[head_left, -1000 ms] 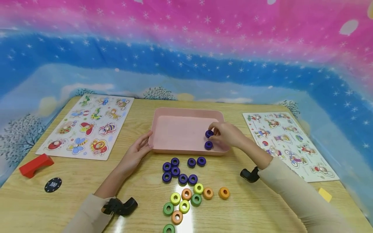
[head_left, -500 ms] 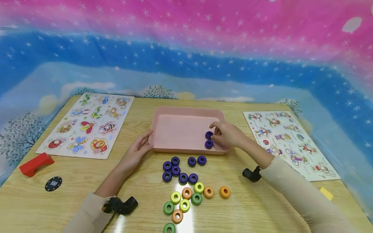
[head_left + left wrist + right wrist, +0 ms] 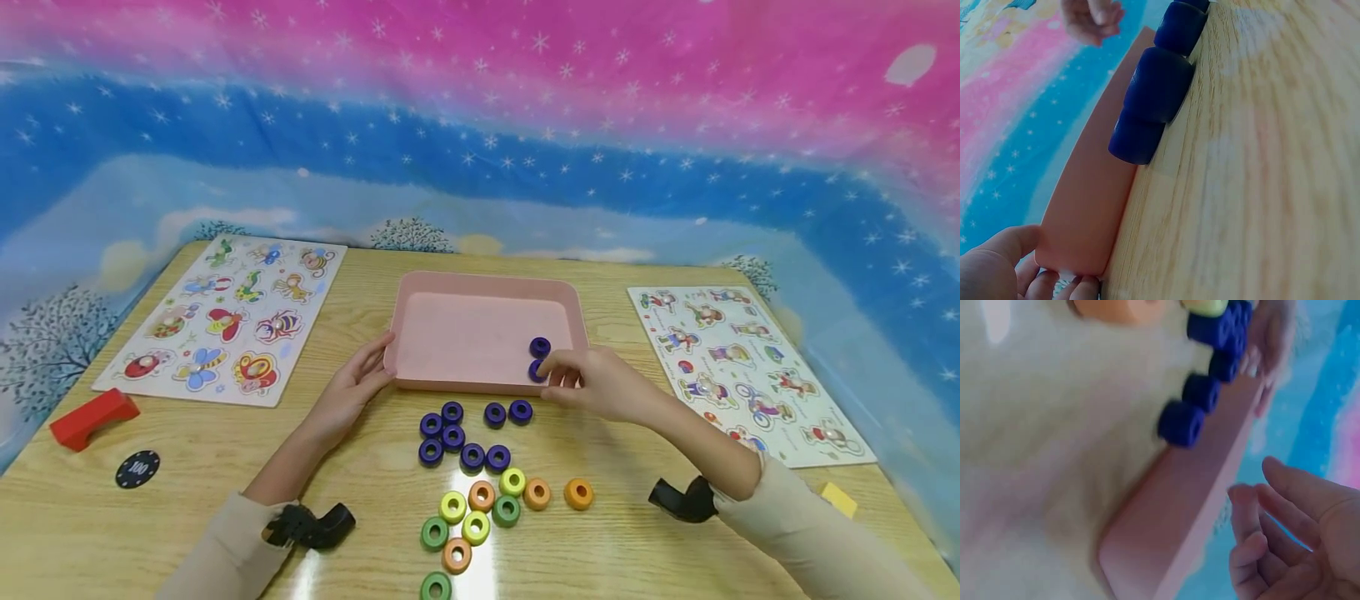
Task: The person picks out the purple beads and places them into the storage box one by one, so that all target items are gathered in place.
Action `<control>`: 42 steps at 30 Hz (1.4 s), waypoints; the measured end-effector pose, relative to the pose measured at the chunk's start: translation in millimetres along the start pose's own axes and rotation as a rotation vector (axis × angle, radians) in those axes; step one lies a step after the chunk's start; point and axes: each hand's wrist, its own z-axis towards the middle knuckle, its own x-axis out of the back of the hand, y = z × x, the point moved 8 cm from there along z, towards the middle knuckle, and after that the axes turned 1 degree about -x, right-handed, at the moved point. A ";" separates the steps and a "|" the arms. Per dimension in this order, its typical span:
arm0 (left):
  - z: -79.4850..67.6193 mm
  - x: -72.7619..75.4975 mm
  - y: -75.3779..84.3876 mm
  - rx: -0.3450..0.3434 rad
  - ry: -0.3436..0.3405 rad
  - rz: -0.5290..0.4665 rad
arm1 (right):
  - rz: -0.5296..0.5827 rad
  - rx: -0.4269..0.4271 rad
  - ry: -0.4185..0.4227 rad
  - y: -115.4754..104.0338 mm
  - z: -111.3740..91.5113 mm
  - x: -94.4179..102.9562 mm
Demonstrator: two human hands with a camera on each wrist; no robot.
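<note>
1. Holding the tray (image 3: 465, 333) at its near left corner, your left hand (image 3: 352, 393) sets thumb and fingers on either side of that corner.
2. Your right hand (image 3: 600, 383) hangs over the tray's near right corner, fingers loosely bent, with nothing seen in its grasp.
3. Inside the tray, toward its right end, lie the far purple ring (image 3: 540, 356) and, just beside it, the near purple ring (image 3: 533, 372), partly covered by your fingertips. The loose purple rings (image 3: 453, 447) lie just in front of the tray; yellow rings (image 3: 476, 540), orange rings (image 3: 457, 567) and green rings (image 3: 506, 522) lie farther out in front.
4. A careless lift of your right hand could drag the near purple ring or catch the tray's near rim, since your fingers are so close to both.
5. If your left hand pushes unevenly, the tray could turn and knock the loose purple rings out of their cluster.
6. Only the head view shows the tray's inside; both wrist views meet its outer wall.
7. The right wrist view shows the gap between right thumb and fingertips; from the head view alone, you cannot tell whether they touch the near purple ring.
</note>
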 end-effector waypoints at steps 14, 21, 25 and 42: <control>0.1 -0.4 1.1 -0.003 0.000 -0.014 | -0.114 -0.067 -0.116 2.0 -5.3 -46.3; 1.8 -0.7 -0.6 0.005 -0.003 -0.020 | -0.125 -0.027 -0.112 -1.2 -4.2 -51.0; 0.9 -1.3 0.9 0.004 -0.005 -0.022 | -0.120 -0.008 -0.116 -0.2 -5.5 -52.9; 2.5 0.2 -0.8 0.021 0.000 0.013 | -0.154 -0.025 -0.080 -5.8 -13.1 -28.7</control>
